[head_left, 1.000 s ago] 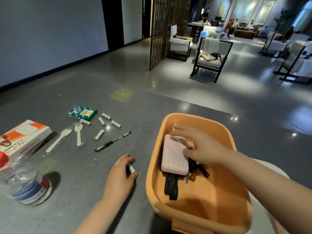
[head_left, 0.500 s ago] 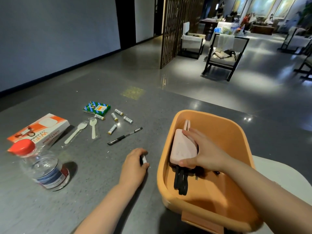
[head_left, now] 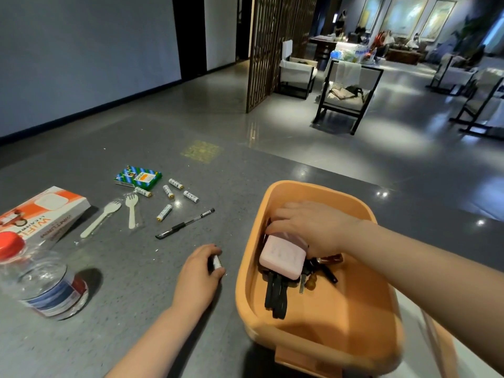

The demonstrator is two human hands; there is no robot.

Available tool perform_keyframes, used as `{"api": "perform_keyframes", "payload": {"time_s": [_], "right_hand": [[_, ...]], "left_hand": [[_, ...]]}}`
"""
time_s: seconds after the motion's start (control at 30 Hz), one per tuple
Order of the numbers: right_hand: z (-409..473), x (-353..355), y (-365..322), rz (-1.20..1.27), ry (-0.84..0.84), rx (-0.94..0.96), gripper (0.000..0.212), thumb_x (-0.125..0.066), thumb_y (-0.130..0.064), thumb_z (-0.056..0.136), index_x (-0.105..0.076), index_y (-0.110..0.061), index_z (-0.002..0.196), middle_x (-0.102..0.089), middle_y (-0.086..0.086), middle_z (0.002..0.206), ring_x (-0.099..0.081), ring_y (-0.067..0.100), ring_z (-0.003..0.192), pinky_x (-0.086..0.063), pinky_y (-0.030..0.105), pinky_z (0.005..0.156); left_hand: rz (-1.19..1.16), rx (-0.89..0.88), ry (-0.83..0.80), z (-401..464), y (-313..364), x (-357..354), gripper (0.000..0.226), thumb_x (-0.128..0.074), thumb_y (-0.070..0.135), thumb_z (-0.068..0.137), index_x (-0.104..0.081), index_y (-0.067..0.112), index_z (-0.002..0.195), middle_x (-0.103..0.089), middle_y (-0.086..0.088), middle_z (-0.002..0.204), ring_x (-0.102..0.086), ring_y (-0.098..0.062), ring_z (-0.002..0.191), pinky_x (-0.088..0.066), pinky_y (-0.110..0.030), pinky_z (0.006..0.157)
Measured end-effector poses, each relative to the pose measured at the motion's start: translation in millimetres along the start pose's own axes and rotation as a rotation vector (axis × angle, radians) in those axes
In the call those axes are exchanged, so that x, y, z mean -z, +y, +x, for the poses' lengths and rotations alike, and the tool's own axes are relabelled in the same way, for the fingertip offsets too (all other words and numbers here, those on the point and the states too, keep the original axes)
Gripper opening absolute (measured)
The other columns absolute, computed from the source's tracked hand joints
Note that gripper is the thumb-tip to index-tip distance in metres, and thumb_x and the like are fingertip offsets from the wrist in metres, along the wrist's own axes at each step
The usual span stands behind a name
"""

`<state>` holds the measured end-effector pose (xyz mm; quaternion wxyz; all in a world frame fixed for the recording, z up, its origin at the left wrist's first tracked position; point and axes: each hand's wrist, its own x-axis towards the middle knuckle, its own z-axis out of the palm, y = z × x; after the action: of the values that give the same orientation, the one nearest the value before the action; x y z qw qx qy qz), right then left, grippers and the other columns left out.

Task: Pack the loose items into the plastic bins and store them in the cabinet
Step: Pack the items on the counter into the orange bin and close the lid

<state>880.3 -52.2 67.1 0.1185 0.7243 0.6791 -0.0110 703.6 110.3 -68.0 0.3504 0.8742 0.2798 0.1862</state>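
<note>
An orange plastic bin (head_left: 380, 317) stands on the grey table at the right. Inside it, my right hand (head_left: 313, 226) grips the far end of a pink power bank (head_left: 282, 259), tilted against the bin's left wall over black straps (head_left: 276, 298) and keys (head_left: 317, 271). My left hand (head_left: 200, 271) rests on the table left of the bin, closed around a small battery (head_left: 216, 262). Loose on the table lie several batteries (head_left: 166, 212), a black pen (head_left: 185, 224), two plastic forks (head_left: 131, 211), a green-blue pack (head_left: 138, 178) and an orange-white box (head_left: 41, 211).
A clear water bottle with a red cap (head_left: 38, 279) stands at the near left. A white surface (head_left: 469, 358) shows under the bin at the right. Beyond the table edge lie open floor, a wooden screen (head_left: 275, 50) and chairs (head_left: 346, 96).
My right hand slid to the power bank's far end and tipped it up against the bin's left wall. My left hand stayed closed on the battery. The camera panned left.
</note>
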Motion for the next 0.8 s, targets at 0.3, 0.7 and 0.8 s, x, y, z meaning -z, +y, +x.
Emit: {"api": "perform_keyframes", "payload": {"time_s": [0.3,0.7,0.8], "right_hand": [[-24.0,-7.7,1.7,0.242,-0.069,-0.422,0.068,-0.068,-0.069,0.04,-0.042,-0.038,0.095,-0.052,-0.016,0.085,-0.051,0.007,0.076,-0.042,0.023,0.055],[17.8,-12.3,-26.5,0.461,-0.061,-1.066,0.106,-0.059,-0.086,0.054,-0.037,-0.009,0.123,-0.047,-0.004,0.069,-0.045,0.014,0.057,-0.033,0.028,0.044],[19.9,-9.2,-27.2,0.639,-0.061,-1.113,0.105,-0.057,-0.082,0.064,-0.026,-0.011,0.135,-0.057,0.0,0.068,-0.061,0.017,0.051,-0.042,0.027,0.042]], "left_hand": [[-0.031,0.002,0.031,-6.6,1.2,-2.3,0.036,-0.074,0.011,0.074,-0.066,0.018,0.108,-0.06,0.005,0.118,-0.053,-0.014,0.114,-0.035,-0.02,0.093],[-0.038,0.013,0.022,-9.6,1.0,-2.0,0.035,-0.073,0.012,0.077,-0.065,0.017,0.112,-0.056,0.001,0.128,-0.049,-0.016,0.122,-0.035,-0.026,0.102],[-0.041,0.017,0.021,-9.2,0.5,-2.8,0.035,-0.073,0.012,0.077,-0.065,0.017,0.111,-0.056,0.001,0.129,-0.049,-0.016,0.123,-0.035,-0.027,0.103]]}}
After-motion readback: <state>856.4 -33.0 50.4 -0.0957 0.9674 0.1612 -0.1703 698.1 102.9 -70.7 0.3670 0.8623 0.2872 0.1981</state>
